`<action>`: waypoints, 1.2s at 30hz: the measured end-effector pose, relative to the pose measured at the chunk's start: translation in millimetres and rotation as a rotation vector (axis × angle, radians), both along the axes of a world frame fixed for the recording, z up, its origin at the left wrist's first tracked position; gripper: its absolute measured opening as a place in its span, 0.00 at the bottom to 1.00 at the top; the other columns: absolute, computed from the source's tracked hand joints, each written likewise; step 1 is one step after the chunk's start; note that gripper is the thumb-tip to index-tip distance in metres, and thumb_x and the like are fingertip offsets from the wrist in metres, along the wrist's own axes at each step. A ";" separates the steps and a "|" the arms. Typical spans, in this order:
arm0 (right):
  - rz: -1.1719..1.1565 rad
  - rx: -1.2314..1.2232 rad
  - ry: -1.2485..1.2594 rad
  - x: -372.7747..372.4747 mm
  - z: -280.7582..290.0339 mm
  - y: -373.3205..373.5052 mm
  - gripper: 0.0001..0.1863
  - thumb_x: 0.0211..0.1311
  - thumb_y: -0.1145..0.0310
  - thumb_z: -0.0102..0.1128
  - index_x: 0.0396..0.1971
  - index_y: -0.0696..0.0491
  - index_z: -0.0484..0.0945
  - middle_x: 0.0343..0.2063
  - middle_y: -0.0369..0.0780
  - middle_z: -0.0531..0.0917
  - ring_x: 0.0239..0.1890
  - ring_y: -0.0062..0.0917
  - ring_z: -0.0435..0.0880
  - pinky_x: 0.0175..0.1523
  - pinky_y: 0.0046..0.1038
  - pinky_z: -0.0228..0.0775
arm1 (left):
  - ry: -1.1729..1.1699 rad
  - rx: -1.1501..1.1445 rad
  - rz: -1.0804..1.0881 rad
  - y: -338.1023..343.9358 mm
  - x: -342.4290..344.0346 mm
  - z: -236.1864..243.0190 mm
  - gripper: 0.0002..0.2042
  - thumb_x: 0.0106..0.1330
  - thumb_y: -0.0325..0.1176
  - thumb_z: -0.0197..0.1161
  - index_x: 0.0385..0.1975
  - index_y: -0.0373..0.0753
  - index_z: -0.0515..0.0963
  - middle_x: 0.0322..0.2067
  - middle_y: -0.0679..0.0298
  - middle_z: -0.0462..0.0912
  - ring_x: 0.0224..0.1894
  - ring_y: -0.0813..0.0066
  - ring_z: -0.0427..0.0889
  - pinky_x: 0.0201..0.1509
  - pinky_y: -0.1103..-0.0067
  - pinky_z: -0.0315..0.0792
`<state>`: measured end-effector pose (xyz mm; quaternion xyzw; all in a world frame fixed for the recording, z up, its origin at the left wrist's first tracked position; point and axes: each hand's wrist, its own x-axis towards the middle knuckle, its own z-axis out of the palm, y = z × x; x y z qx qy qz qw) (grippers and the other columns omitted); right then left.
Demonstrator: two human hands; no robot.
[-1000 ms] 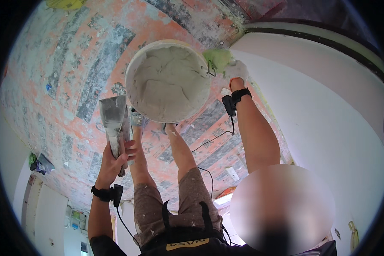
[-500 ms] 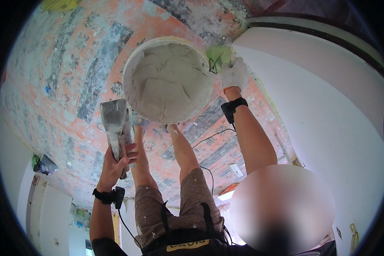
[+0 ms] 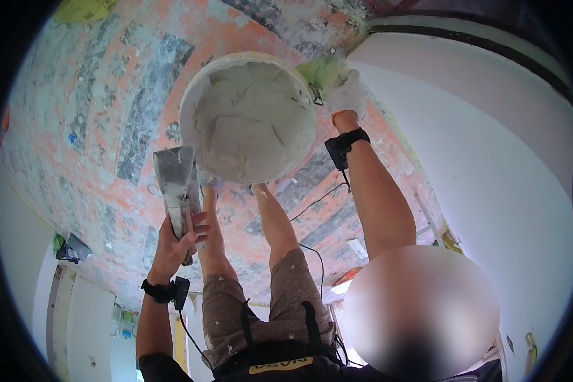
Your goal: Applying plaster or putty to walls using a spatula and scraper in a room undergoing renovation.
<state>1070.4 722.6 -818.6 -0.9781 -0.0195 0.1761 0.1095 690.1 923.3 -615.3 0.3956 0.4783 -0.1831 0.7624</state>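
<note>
My left hand is wrapped round the handle of a putty knife with a wide, smeared metal blade. The blade points up beside the bucket, and what looks like a second tool lies against it. A round white bucket stands ahead of me, holding smooth pale grey putty. To the right of its rim is my right hand in a white knitted glove, its fingers curled in at a thin, crumpled green sheet. The fingertips show only partly. Black bands with small boxes sit on both wrists.
The floor is covered with stained, orange-and-grey patterned sheeting. A white wall runs along the right. A black cable trails behind my legs. Dark and green items lie far left; a yellow bag lies at the upper left.
The green sheet has spread out and shifted toward the bucket rim. My right hand has moved slightly up and left. The putty knife has moved slightly right in my left hand.
</note>
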 end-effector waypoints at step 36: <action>0.358 0.587 0.209 -36.3 63.5 -17.4 0.16 0.62 0.65 0.62 0.49 0.54 0.81 0.45 0.47 0.85 0.46 0.40 0.85 0.51 0.35 0.76 | -0.005 0.056 -0.086 13.8 -1.8 8.5 0.43 0.62 0.58 0.68 0.64 0.30 0.57 0.57 0.45 0.76 0.51 0.56 0.84 0.53 0.64 0.80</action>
